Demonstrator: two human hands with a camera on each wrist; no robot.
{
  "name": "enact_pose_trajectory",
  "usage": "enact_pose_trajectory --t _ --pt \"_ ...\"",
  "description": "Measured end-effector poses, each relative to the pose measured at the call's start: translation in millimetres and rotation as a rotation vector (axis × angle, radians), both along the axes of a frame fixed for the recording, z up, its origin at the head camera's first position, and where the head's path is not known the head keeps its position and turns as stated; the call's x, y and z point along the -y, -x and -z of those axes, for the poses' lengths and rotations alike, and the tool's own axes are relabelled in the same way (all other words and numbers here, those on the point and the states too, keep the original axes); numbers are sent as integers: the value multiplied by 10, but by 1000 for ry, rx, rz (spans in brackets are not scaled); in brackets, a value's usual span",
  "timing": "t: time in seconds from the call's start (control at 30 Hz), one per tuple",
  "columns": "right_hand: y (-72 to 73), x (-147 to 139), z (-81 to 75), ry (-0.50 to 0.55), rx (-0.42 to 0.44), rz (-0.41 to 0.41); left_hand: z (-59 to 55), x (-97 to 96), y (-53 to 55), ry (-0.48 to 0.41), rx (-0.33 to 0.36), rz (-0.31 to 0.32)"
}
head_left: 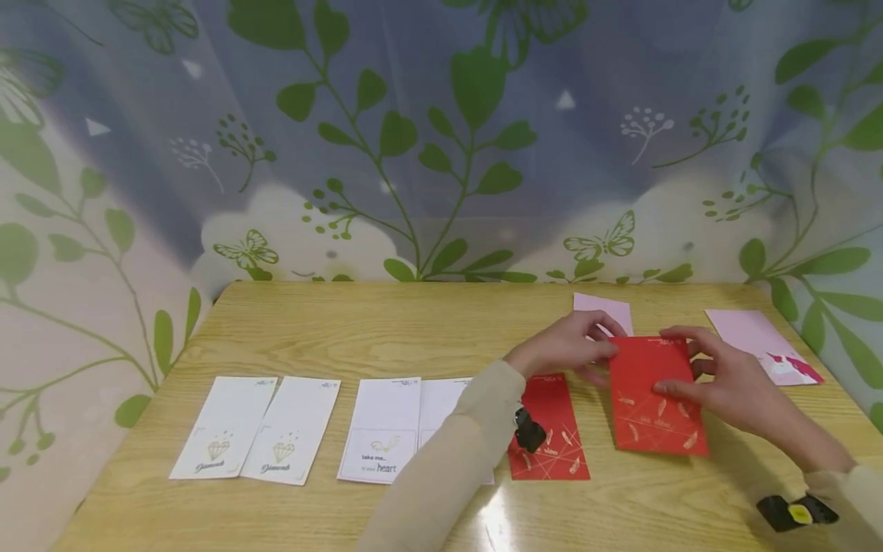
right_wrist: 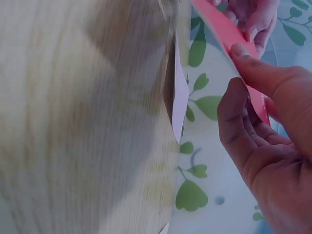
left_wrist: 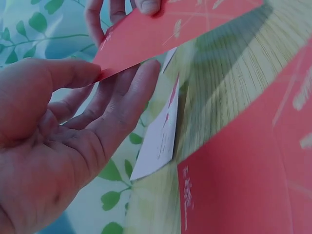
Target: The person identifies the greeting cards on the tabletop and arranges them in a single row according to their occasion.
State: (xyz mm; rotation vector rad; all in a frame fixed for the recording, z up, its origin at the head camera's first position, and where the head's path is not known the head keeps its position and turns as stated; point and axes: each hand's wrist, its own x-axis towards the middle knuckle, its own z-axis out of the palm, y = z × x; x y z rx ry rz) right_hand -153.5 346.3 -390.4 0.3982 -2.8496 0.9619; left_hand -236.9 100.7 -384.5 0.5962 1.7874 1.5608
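Observation:
A red card (head_left: 655, 414) with pale feather prints and thin lines is held tilted above the right side of the table. My left hand (head_left: 576, 345) pinches its upper left corner, thumb on the printed face and fingers behind, as the left wrist view (left_wrist: 73, 117) shows. My right hand (head_left: 734, 379) grips its right side, the thumb (right_wrist: 263, 73) across the front. A second red card (head_left: 559, 437) of the same print lies flat on the table, partly behind my left wrist. One pink card (head_left: 600, 307) lies behind the held card, partly hidden.
Two white diamond-print cards (head_left: 221, 425) overlap at the left of the wooden table (head_left: 386, 322). Right of them lie two white heart-text cards (head_left: 386, 410), one mostly covered by my left sleeve. Another pink card (head_left: 766, 345) lies far right. A leaf-patterned curtain (head_left: 428, 153) hangs behind.

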Motion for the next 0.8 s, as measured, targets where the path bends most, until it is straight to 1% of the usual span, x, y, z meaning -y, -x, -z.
enact_pose_trajectory --t 0.13,0.23,0.4,0.5,0.57,0.67,0.8 --pt "-29 76 15 -9 29 -31 1 93 -15 106 -114 39" --pt "-54 134 26 -12 45 -48 -15 159 -32 193 -203 80" --pt "-98 205 46 -25 26 -87 -65 229 -79 326 -319 137" --pt "-119 236 52 -27 15 -102 -96 252 -106 379 -368 156" --pt "-125 259 55 -30 12 -105 -107 270 -118 401 -389 160" --pt "-132 292 60 -40 20 -105 -103 301 -132 425 -409 160" --pt "-142 344 59 -55 31 -111 -89 336 -142 461 -455 167"
